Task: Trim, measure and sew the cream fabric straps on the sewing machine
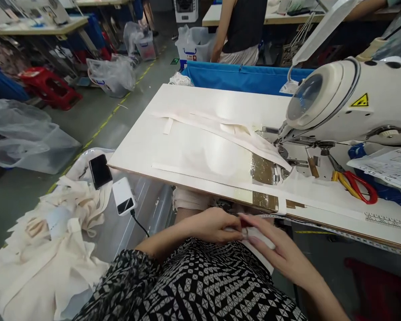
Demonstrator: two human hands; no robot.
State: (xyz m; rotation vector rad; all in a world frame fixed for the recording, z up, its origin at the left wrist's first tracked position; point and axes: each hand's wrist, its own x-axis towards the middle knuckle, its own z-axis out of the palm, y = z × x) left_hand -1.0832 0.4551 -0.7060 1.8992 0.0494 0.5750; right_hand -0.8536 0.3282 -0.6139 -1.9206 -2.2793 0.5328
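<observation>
My left hand (215, 226) is closed in a pinch on a white fabric piece (259, 252), low in front of my body by the table's front edge. My right hand (276, 245) meets it from the right, its thumb and fingers closed on the same fabric. The fabric hangs over my lap, partly covered by both hands. On the white table (137, 129), a cream fabric strip (217, 127) runs to the needle area of the sewing machine (327, 98).
Scissors (361, 187) and printed papers (394, 165) lie at the right. At the left, a bin (127, 236) holds cream cloth pieces (56, 263), a black phone (100, 171) and a white power bank (123, 195). A person (242, 33) is beyond the blue cloth trough (237, 79).
</observation>
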